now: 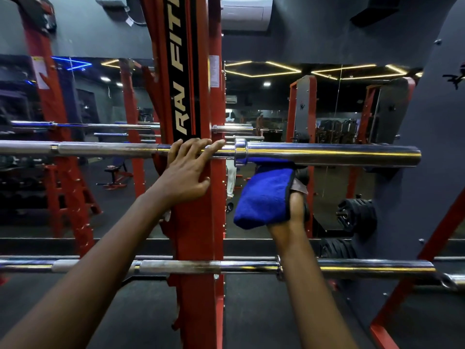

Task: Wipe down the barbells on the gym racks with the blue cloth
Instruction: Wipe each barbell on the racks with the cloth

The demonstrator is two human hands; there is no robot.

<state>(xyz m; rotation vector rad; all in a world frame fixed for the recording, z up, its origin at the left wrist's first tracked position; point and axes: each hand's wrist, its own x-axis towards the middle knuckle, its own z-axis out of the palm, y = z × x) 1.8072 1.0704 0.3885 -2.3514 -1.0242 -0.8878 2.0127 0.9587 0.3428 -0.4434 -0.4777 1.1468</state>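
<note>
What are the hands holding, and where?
The right hand grips the blue cloth by its right edge, its top against the upper barbell. The left hand only rests on that barbell.

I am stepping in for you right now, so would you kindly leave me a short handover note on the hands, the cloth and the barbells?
Left hand: open, fingers laid over the upper barbell at the red upright.
Right hand: grips the blue cloth, pressed up under that bar's sleeve, just right of the collar.
Done: cloth is on the upper sleeve; how much is already wiped cannot be told.
Left: the rest of this bar, then the lower barbell.
</note>
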